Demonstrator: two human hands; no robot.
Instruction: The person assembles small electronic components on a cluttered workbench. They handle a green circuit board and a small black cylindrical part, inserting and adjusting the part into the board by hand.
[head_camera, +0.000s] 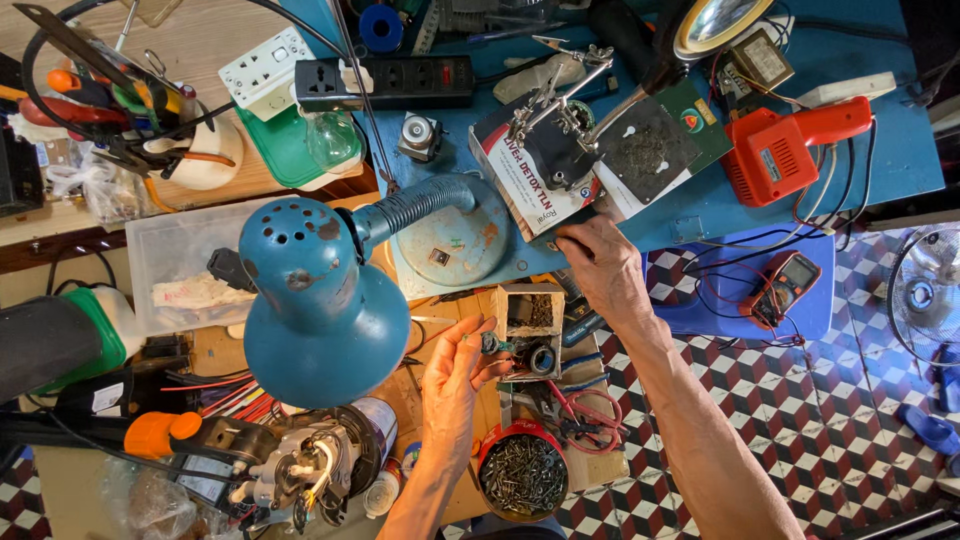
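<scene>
My left hand (455, 380) is raised over the cluttered bench, its fingers pinched on a small dark green part (490, 344). My right hand (600, 265) reaches forward and rests its fingertips on the near edge of a flat cardboard box (530, 190) lying on the blue table. A helping-hand clamp stand (560, 95) with metal clips sits on that box. A small open wooden box (530, 310) with compartments lies between my two hands.
A blue desk lamp (320, 300) with a flexible neck hangs over the left. A round tin of screws (522, 472) and red-handled pliers (585, 405) lie near me. An orange soldering gun (785, 145), a multimeter (785, 285), a black power strip (395, 82) and a motor (310, 465) surround the area.
</scene>
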